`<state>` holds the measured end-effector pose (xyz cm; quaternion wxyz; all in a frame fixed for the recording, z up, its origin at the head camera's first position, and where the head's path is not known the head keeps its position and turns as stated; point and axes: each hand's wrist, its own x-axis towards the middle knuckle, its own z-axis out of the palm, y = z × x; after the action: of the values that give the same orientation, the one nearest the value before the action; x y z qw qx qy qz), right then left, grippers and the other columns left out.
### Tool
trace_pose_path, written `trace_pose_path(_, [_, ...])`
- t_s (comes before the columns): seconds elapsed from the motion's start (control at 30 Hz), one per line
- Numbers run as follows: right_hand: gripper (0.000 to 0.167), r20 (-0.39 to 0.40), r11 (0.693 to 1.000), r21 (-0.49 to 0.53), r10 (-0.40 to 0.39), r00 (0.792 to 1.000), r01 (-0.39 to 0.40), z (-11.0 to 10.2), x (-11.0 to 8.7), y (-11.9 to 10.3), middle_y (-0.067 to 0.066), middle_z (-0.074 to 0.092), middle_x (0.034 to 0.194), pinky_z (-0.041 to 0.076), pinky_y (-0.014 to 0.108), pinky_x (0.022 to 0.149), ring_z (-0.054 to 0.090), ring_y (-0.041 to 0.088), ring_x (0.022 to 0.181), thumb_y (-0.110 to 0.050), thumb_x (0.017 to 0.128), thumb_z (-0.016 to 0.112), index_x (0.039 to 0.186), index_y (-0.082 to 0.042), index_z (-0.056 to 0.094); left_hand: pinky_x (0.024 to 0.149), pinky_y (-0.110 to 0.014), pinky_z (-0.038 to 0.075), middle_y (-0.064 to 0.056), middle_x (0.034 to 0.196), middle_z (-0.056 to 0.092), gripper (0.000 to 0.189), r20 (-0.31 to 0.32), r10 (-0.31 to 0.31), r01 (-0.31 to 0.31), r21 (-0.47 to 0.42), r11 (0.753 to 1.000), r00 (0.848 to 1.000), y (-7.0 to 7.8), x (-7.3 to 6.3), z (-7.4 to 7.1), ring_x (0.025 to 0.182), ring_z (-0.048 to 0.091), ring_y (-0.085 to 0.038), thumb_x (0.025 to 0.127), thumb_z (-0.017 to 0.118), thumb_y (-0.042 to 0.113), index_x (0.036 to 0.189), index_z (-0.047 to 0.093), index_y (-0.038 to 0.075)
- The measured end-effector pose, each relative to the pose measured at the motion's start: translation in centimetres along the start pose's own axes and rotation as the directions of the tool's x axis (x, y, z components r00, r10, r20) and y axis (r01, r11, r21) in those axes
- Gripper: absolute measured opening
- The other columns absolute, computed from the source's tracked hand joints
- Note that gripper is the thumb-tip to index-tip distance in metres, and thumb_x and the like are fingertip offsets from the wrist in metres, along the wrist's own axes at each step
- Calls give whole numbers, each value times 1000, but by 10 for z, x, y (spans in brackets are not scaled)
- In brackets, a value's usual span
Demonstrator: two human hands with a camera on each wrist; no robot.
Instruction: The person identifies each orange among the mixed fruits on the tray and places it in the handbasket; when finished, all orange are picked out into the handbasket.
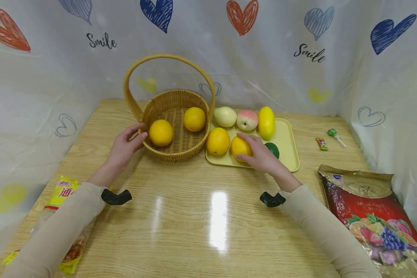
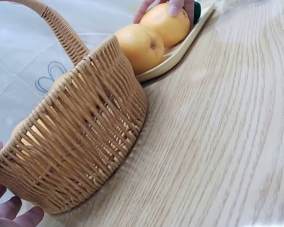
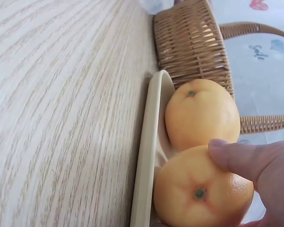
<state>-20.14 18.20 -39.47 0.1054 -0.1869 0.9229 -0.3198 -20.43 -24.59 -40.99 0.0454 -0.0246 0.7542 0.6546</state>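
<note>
A wicker basket point(image 1: 175, 156) with a tall arched handle stands at the back of the table, two oranges point(image 1: 161, 133) inside it. At its left rim, my left hand point(image 1: 125, 146) grips the wicker, thumb at the top edge and fingers against the outer wall in the left wrist view. On the pale yellow tray point(image 1: 287, 135) to the right, my right hand point(image 1: 262, 154) holds an orange point(image 3: 199, 189) between thumb and fingers. Another orange point(image 1: 217, 141) lies beside it, close to the basket. A dark green fruit point(image 1: 272, 149) is partly hidden behind the right hand.
Along the tray's back lie a pale green fruit point(image 1: 224, 116), a peach point(image 1: 247, 120) and a yellow oblong fruit point(image 1: 266, 122). Farther right are a lollipop point(image 1: 336, 137), a small wrapped candy point(image 1: 321, 144) and a red mixed-fruit bag point(image 1: 372, 212). A yellow-topped food packet point(image 1: 64, 189) lies under the left forearm.
</note>
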Motion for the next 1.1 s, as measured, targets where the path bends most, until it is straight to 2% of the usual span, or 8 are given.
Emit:
trace_pose_path(0.2, [67,8,1000,17,-12,1000,12,-3,-2,0,21,35,150,29,54,111,35,37,135,-26,96,66,152,-10,33,102,-28,46,-7,162,18,65,48,-3,1,52,999,999,1,3,-5,143,31,-26,99,59,34,154,32,12])
trace_pose_path(0.37, [68,-40,995,101,13,999,-9,-15,-7,-7,13,35,153,30,51,111,36,32,134,-28,94,67,152,-14,35,105,-33,44,-4,163,15,67,75,-8,2,75,997,997,1,7,-9,143,30,-24,99,57,37,155,30,14])
trace_pose_path(0.57, [71,-43,960,270,88,995,-73,-34,-11,-31,10,36,151,45,45,97,51,32,116,-42,94,65,154,-29,30,98,-24,48,-8,163,14,66,73,18,-24,75,997,997,1,10,-9,144,27,-27,100,57,35,155,29,11])
trace_pose_path(0.67, [69,-50,937,349,44,998,-24,-39,-9,-44,2,31,153,48,43,96,51,29,117,-41,94,65,153,-28,31,94,-19,49,-11,163,14,65,67,28,-32,51,998,997,0,11,-8,145,24,-30,101,56,31,155,28,9])
trace_pose_path(0.8, [67,-38,913,404,-50,998,60,-41,-3,-60,-6,25,155,47,41,100,46,23,123,-37,95,65,153,-27,31,95,-20,49,-12,163,13,64,64,30,-33,48,998,997,-1,12,-7,146,19,-30,101,56,29,155,28,8])
trace_pose_path(0.93, [68,12,902,427,-79,997,66,-38,9,-73,-10,23,157,41,41,107,42,18,130,-40,96,62,154,-35,27,99,-23,46,-12,163,12,63,62,25,-29,67,997,998,-1,12,-8,147,14,-31,101,55,28,155,27,9])
trace_pose_path(1.1, [66,58,893,445,-96,994,61,-27,32,-86,-8,25,157,37,42,110,38,17,132,-41,96,61,154,-35,29,101,-26,46,-11,163,12,64,61,27,-32,76,997,998,1,8,-7,147,12,-30,101,55,30,155,27,10])
